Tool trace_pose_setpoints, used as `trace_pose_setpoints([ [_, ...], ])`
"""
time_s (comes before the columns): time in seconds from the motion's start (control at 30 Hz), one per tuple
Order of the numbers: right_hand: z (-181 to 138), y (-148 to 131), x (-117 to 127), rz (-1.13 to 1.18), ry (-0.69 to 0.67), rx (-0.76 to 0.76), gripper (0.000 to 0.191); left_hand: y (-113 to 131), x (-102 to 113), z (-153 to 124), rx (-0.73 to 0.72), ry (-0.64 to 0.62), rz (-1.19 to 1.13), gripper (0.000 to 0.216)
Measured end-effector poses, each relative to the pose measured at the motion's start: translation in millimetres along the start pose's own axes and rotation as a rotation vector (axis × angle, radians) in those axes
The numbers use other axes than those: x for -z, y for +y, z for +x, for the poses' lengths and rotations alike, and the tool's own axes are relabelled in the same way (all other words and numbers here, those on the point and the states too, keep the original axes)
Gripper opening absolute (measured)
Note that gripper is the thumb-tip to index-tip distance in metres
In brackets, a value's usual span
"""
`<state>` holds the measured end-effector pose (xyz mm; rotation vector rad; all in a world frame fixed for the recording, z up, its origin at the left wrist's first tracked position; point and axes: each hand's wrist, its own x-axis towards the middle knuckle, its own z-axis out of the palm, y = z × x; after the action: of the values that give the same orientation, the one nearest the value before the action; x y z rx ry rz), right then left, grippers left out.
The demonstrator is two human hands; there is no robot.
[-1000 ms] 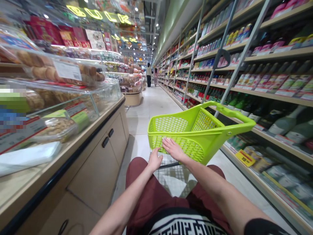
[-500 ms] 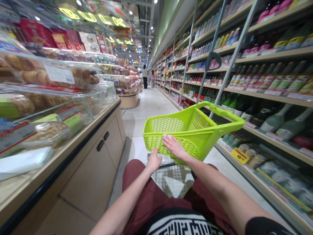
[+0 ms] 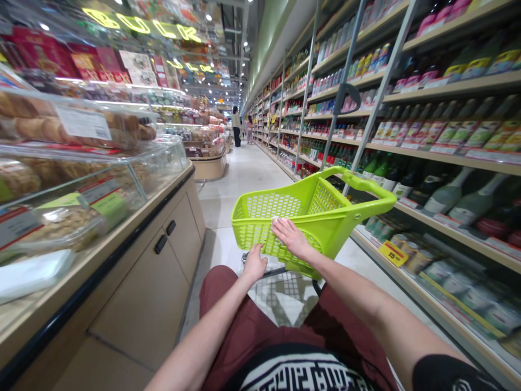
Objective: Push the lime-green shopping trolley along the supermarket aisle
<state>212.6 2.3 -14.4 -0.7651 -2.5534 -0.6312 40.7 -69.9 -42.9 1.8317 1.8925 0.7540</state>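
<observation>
A lime-green plastic shopping cart point(image 3: 345, 231) with honeycomb-holed walls stands sideways in front of my knees, its handle to the right. My right hand point(image 3: 292, 238) lies against the near side of the basket, just under the rim, fingers stretched and palm toward the wall. A small whitish patch shows at its fingertips; I cannot make out what it is. Lower and to the left, my left hand point(image 3: 255, 263) reaches toward the lower basket wall, thumb apart and fingertips at or very near it. Neither hand visibly grips the cart. The basket's floor is hidden by its near wall.
On the left runs a wooden counter point(image 3: 140, 288) with packaged baked goods point(image 3: 77, 122) and glass bins. Shelves of bottles point(image 3: 451, 130) and cans line the right, with a yellow price tag point(image 3: 393, 253) low down. Two people stand far along the tiled aisle point(image 3: 240, 165).
The counter, shelves and cart have shifted slightly left in view. Both hands keep nearly the same pose at the cart's near side.
</observation>
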Motion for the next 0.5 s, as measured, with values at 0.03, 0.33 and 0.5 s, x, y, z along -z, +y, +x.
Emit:
trace_pose_setpoints([
  [0.03,-9,-1,-8,-0.003,-0.036,0.009,0.039,1,-1,0,-0.011,-0.003,0.005,0.047],
  [0.33,-51,-8,-19,0.017,-0.156,0.027,0.035,4,-15,2,-0.036,-0.019,0.031,0.048],
  [0.5,-16,19,19,-0.053,0.012,-0.065,0.043,23,-10,5,-0.073,-0.009,0.069,0.050],
])
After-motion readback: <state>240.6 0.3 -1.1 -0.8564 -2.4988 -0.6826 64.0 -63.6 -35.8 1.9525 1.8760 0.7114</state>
